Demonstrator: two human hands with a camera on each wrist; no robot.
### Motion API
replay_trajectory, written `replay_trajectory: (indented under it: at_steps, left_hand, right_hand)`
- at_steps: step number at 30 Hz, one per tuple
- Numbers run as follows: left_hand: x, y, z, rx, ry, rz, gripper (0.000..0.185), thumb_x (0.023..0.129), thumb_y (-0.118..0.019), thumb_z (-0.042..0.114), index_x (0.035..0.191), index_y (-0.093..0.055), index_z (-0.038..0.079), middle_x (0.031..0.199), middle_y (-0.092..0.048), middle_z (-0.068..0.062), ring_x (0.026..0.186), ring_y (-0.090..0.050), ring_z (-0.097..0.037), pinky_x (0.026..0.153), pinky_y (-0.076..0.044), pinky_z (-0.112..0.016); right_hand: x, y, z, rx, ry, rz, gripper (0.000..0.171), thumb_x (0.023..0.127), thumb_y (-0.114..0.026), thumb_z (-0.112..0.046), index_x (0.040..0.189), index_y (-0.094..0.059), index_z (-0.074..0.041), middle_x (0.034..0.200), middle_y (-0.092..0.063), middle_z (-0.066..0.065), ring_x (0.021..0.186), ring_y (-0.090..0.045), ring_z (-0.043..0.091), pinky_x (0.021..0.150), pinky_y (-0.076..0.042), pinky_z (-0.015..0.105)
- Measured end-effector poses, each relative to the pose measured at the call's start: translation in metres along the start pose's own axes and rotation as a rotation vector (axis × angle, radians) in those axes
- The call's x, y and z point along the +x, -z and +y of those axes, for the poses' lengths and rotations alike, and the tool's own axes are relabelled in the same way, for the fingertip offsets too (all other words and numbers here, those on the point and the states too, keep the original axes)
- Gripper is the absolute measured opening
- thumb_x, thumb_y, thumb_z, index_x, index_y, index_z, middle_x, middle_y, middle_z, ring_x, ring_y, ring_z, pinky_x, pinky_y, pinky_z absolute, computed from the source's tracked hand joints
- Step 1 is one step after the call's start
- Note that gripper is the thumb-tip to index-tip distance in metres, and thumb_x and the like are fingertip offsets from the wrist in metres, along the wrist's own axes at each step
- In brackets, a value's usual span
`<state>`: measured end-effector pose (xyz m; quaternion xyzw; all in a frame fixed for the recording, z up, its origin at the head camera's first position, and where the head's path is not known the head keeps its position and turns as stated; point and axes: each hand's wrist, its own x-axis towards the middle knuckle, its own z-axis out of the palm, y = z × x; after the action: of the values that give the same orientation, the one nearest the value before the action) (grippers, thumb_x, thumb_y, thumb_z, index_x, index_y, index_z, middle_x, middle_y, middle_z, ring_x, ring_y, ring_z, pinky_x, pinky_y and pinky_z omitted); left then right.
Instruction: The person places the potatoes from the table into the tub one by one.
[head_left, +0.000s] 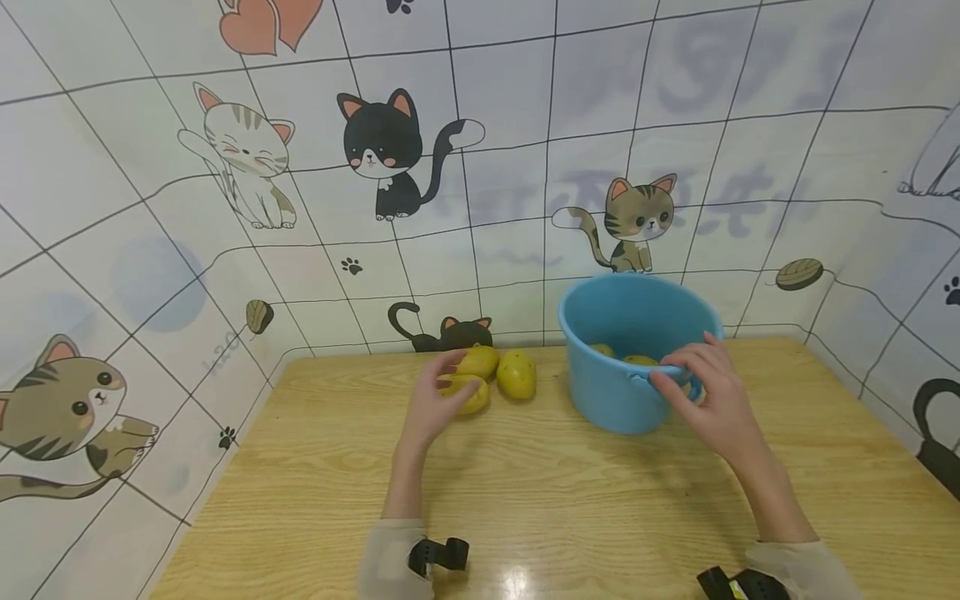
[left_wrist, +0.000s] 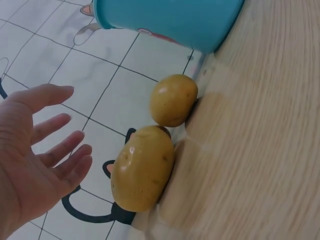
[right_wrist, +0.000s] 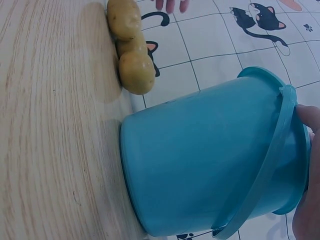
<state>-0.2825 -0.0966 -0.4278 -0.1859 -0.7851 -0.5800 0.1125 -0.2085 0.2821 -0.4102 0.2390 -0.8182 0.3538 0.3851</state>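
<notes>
Yellow potatoes (head_left: 491, 375) lay in a cluster of three near the middle of the head view, on the wooden desk (head_left: 525, 500) close to its far edge, just left of the blue bucket (head_left: 630, 358). The left hand (head_left: 438, 396) was the nearer one: its fingers were spread and uncurled, reaching over the leftmost potato, though whether they touched it could not be told. In the left wrist view the palm (left_wrist: 30, 160) stood open and apart from the nearest potato (left_wrist: 142, 167), whose long axis ran roughly along the desk's edge. The right hand (head_left: 705, 392), right of centre, was curled over the bucket's near rim and handle. More potatoes (head_left: 637, 360) showed inside the bucket, which leaned slightly in the right wrist view (right_wrist: 210, 160).
</notes>
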Motion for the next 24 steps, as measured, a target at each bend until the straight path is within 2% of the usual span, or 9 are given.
replay_trajectory:
  at_steps: [3,7,14,24]
  left_hand:
    - [0.001,0.004,-0.006,-0.003,0.012,0.015,0.05,0.087,-0.077,0.008,0.132,-0.059,-0.001,0.132,-0.058,-0.024,0.121,-0.052,-0.047,0.101,-0.044,-0.061]
    - [0.001,0.009,-0.013,0.014,0.056,0.016,0.052,0.087,-0.077,0.01,0.134,-0.059,0.003,0.134,-0.057,-0.023,0.124,-0.049,-0.046,0.103,-0.042,-0.06]
    - [-0.004,0.018,-0.029,0.05,0.137,-0.04,0.062,0.086,-0.079,0.015,0.14,-0.053,0.0,0.14,-0.052,-0.023,0.128,-0.046,-0.043,0.107,-0.04,-0.058]
    - [-0.006,0.02,-0.04,0.04,0.18,-0.066,0.065,0.086,-0.08,0.012,0.142,-0.05,-0.001,0.139,-0.051,-0.026,0.126,-0.049,-0.04,0.107,-0.041,-0.055]
  right_hand:
    - [0.001,-0.001,0.0,0.0,-0.004,0.001,0.008,0.091,-0.074,-0.013,0.091,-0.068,-0.007,0.095,-0.063,0.001,0.1,-0.052,0.005,0.122,-0.017,0.049]
    - [0.001,-0.002,0.001,0.004,0.01,0.012,0.01,0.092,-0.074,-0.015,0.09,-0.068,-0.007,0.095,-0.063,0.002,0.099,-0.052,0.005,0.121,-0.017,0.051]
    - [0.001,-0.002,0.001,0.007,0.007,0.007,0.011,0.093,-0.073,-0.016,0.09,-0.068,-0.007,0.095,-0.063,0.002,0.099,-0.052,0.005,0.121,-0.017,0.052]
    - [0.001,-0.001,-0.001,0.015,0.025,0.019,0.018,0.095,-0.071,-0.021,0.09,-0.068,-0.005,0.093,-0.063,0.004,0.099,-0.052,0.004,0.121,-0.017,0.053]
